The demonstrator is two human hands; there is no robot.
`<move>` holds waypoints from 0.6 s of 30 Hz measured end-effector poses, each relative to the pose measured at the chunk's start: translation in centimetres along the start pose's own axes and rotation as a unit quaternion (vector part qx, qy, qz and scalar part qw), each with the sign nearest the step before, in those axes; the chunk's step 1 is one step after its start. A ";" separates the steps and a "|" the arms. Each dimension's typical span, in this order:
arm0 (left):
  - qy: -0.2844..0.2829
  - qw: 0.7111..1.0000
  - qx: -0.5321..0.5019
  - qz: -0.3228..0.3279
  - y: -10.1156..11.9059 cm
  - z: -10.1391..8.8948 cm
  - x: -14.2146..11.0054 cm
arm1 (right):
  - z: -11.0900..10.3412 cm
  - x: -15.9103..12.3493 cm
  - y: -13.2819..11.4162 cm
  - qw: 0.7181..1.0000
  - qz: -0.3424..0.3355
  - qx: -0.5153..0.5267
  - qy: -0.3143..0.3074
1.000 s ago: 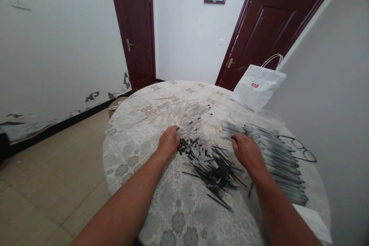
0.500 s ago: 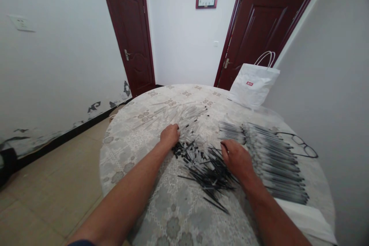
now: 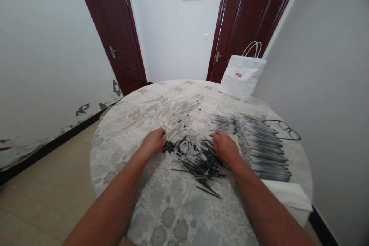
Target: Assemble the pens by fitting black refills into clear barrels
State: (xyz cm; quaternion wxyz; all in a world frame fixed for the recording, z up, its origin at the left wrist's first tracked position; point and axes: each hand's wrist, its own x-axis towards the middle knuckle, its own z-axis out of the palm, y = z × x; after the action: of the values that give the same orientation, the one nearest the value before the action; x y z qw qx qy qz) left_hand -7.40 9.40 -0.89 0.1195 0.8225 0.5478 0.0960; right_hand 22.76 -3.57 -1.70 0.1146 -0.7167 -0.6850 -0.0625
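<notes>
My left hand (image 3: 154,141) is closed, fingertips pressed together, at the left edge of the pen parts. Whatever it holds is too small to make out. Clear pen barrels (image 3: 175,113) lie loosely just beyond it, and small black pen caps (image 3: 170,147) sit by its fingertips. Above the heap of thin black refills (image 3: 204,169), my right hand (image 3: 226,147) is in a pinch; I cannot make out what is between the fingers. Small whitish parts (image 3: 187,147) lie between the hands. Right of my right hand are neat rows of pens (image 3: 265,148) and a smaller row (image 3: 223,123).
A round table (image 3: 115,138) with a flowered cloth carries everything. A white paper bag (image 3: 243,77) stands at the back right. Eyeglasses (image 3: 284,130) lie beyond the pen rows, and a white folded item (image 3: 285,194) rests near my right forearm.
My right hand has moved left and inward, from the smaller pen row to above the refill heap. My left hand stays closed by the barrels and caps. The camera view has shifted.
</notes>
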 end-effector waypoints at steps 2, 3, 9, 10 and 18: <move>-0.001 1.000 -0.022 0.004 -0.5 -0.1 -0.5 | 0.4 0.2 -0.1 1.000 0.006 -0.014 -0.024; 0.001 0.999 -0.038 0.002 -0.7 0.0 -0.6 | 0.5 0.3 -0.2 0.999 0.010 -0.022 -0.037; 0.029 0.991 -0.131 -0.014 -1.3 0.4 -0.6 | 0.9 0.6 -0.4 0.996 0.020 -0.044 -0.069; 0.033 0.989 -0.143 -0.017 -1.3 0.5 -0.6 | 0.9 0.6 -0.4 0.997 0.017 -0.042 -0.067; 0.030 0.926 -0.366 -0.088 -0.9 0.3 -1.1 | 1.1 -0.2 0.1 0.997 -0.023 0.074 -0.012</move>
State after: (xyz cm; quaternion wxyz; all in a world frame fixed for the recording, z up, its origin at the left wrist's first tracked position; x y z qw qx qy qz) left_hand -8.53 8.74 -1.51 0.4037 0.6667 0.5481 0.3037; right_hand 22.72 -3.47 -2.82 0.1580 -0.6906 -0.7057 -0.0056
